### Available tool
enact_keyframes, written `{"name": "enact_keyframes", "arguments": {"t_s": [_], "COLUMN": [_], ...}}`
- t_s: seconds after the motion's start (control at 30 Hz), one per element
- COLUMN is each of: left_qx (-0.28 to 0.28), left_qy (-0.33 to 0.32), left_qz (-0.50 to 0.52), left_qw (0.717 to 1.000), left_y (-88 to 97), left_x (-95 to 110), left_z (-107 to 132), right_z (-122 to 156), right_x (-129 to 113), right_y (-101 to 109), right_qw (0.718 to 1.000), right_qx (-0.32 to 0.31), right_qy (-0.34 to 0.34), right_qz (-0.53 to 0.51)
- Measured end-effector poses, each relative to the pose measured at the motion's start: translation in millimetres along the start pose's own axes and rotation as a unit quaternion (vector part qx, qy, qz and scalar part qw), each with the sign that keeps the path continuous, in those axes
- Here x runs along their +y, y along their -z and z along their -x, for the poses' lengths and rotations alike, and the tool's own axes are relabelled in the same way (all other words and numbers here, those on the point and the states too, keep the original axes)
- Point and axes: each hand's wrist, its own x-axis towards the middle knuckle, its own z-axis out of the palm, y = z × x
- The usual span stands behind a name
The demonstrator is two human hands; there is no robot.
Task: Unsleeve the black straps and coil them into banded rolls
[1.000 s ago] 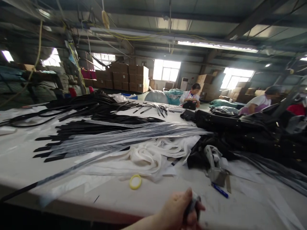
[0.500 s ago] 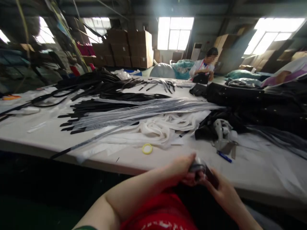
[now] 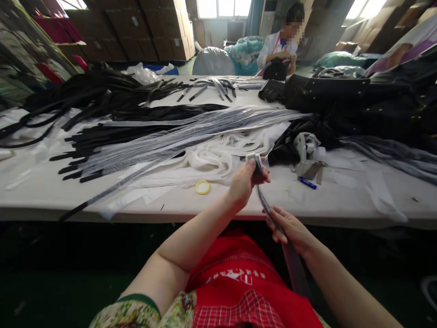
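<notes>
My left hand (image 3: 245, 182) is raised at the table's front edge, closed on the top end of a dark strap in a clear plastic sleeve (image 3: 264, 205). The strap runs down and to the right past my right hand (image 3: 288, 228), whose fingers curl loosely around it lower down, and on toward my lap. Just beyond my left hand lies a heap of white fabric strips (image 3: 211, 161). A yellow ring (image 3: 202, 187) lies on the table left of that hand.
A long white table (image 3: 41, 196) carries black straps (image 3: 102, 132), sleeved straps (image 3: 177, 136), dark bags (image 3: 341, 98), a blue pen (image 3: 306, 182) and a grey tool (image 3: 305, 157). A person (image 3: 278, 48) sits at the far end; another person's arm (image 3: 399, 50) shows far right. Cardboard boxes (image 3: 143, 27) stand behind.
The view tipped down. My left hand rose from my lap to the table edge, drawing the strap's end upward. My right hand slid down along the strap.
</notes>
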Motion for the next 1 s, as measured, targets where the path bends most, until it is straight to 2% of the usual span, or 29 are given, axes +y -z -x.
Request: {"name": "enact_keyframes", "arguments": {"t_s": [0.1, 0.2, 0.27, 0.33, 0.37, 0.4, 0.43, 0.5, 0.53, 0.57, 0.6, 0.63, 0.7, 0.73, 0.77, 0.8, 0.87, 0.93, 1.0], "left_qx": [-0.015, -0.002, 0.027, 0.034, 0.017, -0.019, -0.068, -0.175, -0.209, -0.223, -0.221, -0.208, -0.17, -0.157, -0.147, -0.14, -0.129, -0.105, -0.078], "left_qy": [0.05, 0.041, -0.003, -0.065, -0.091, -0.106, -0.11, -0.09, -0.072, -0.049, -0.02, 0.018, 0.119, 0.175, 0.225, 0.266, 0.311, 0.303, 0.282], "left_qz": [0.111, 0.109, 0.028, -0.157, -0.279, -0.402, -0.51, -0.648, -0.681, -0.699, -0.704, -0.693, -0.614, -0.547, -0.464, -0.373, -0.193, -0.035, 0.092], "left_qw": [0.992, 0.993, 0.999, 0.985, 0.956, 0.909, 0.85, 0.736, 0.699, 0.678, 0.674, 0.69, 0.761, 0.804, 0.844, 0.878, 0.922, 0.947, 0.952], "left_y": [6.1, 8.2, 10.5, 15.3, 18.4, 21.4, 23.8, 25.5, 24.5, 22.6, 20.4, 18.1, 14.9, 13.8, 12.7, 11.2, 6.7, 1.2, -1.6], "left_x": [28.0, 35.1, 24.6, 6.4, -3.4, -12.2, -19.3, -26.5, -26.6, -25.1, -22.6, -19.8, -15.3, -14.1, -13.6, -13.6, -14.5, -16.7, -20.5], "left_z": [-12.1, -19.0, -19.3, -14.7, -10.4, -5.0, 1.1, 13.6, 18.8, 23.0, 25.7, 26.9, 24.9, 22.1, 18.7, 15.3, 10.6, 10.9, 16.0], "right_z": [-5.3, -7.1, -1.4, 9.9, 16.2, 21.7, 25.7, 27.3, 25.1, 21.7, 17.5, 13.1, 4.4, 0.2, -3.8, -7.6, -14.3, -19.3, -21.9], "right_x": [2.5, 5.0, 2.7, -5.3, -11.8, -19.9, -29.1, -47.7, -55.6, -61.6, -65.3, -66.5, -61.4, -55.5, -47.9, -39.2, -21.0, -6.5, 1.1], "right_y": [8.5, 6.9, -1.1, -9.2, -10.7, -9.4, -4.9, 12.7, 24.3, 36.3, 47.4, 56.7, 66.5, 66.0, 61.7, 53.9, 30.4, 3.6, -16.5], "right_qw": [0.999, 0.992, 0.991, 0.983, 0.975, 0.97, 0.97, 0.978, 0.978, 0.968, 0.942, 0.9, 0.798, 0.764, 0.753, 0.767, 0.841, 0.924, 0.968], "right_qx": [0.016, 0.025, -0.03, -0.139, -0.189, -0.215, -0.215, -0.147, -0.09, -0.027, 0.038, 0.104, 0.216, 0.247, 0.255, 0.232, 0.156, 0.102, 0.106], "right_qy": [0.035, 0.07, 0.073, 0.041, 0.028, 0.031, 0.05, 0.105, 0.128, 0.147, 0.167, 0.193, 0.264, 0.291, 0.305, 0.309, 0.294, 0.259, 0.201], "right_qz": [0.037, 0.097, 0.107, 0.112, 0.115, 0.113, 0.105, 0.104, 0.138, 0.203, 0.288, 0.376, 0.497, 0.52, 0.524, 0.513, 0.426, 0.262, 0.11]}}
